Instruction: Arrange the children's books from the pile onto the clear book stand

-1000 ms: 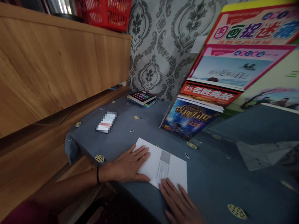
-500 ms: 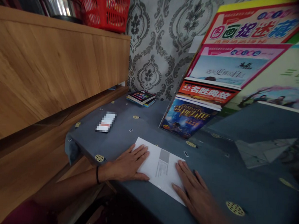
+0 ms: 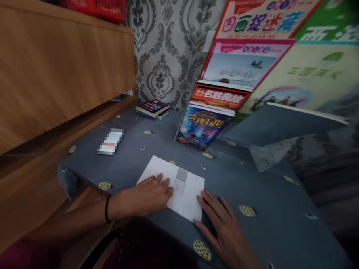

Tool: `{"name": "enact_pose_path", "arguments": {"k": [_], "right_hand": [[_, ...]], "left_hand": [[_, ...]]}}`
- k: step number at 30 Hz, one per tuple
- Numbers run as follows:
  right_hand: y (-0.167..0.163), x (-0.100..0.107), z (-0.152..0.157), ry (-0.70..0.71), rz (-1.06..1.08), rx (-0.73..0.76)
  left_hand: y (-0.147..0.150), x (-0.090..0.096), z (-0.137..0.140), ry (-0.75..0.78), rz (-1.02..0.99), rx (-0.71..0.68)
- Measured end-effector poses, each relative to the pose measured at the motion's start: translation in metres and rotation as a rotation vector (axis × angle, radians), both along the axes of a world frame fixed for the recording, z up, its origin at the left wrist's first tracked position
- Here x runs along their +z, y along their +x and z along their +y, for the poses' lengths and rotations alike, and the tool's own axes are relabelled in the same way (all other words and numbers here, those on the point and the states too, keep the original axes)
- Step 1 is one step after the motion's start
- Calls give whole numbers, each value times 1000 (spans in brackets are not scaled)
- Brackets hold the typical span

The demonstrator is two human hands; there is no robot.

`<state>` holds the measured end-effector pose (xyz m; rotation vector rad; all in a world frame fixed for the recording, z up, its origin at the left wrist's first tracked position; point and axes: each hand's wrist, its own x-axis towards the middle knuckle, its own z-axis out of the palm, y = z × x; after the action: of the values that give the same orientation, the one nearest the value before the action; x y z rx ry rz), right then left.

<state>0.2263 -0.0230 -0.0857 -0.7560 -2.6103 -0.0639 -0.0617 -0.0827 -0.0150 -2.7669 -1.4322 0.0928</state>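
A white sheet of paper [image 3: 193, 190], with a grey rectangle and small print near its middle, lies flat on the dark cloth. Its left part is under my left hand [image 3: 150, 194], palm down, fingers slightly bent and apart. My right hand [image 3: 220, 221] rests beside the sheet's right edge, fingers stretched out, with the fingertips at that edge. Neither hand grips anything. The lower left corner of the paper is hidden behind my left hand.
A phone-like object [image 3: 110, 142], blurred out, lies at the left. Behind it is a small stack of books [image 3: 153, 108]. A rack of upright books [image 3: 205, 127] stands at the back right, a wooden cabinet [image 3: 60, 77] at the left. The tablecloth [image 3: 130, 160] hangs over the near edge.
The view has swung to the right. My left hand has slid toward the paper's near edge, its fingers drawn in. My right hand has shifted off the sheet to its right edge.
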Motion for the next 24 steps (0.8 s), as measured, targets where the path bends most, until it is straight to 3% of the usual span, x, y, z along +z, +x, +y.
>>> {"name": "enact_pose_path", "arguments": {"k": [7,12,18,24], "right_hand": [[-8,25,-10,-215,112,31],[-15,23,-2,-334,115,133],[-23,15,16,-460,-3,229],[-12,16,41,-532,71,233]], "left_hand": [[20,17,-1,-81,33,-131],[34,18,-10,-71,69,-81],[39,17,-7,-46,280,-62],[22,26,-3,-119,88,3]]}}
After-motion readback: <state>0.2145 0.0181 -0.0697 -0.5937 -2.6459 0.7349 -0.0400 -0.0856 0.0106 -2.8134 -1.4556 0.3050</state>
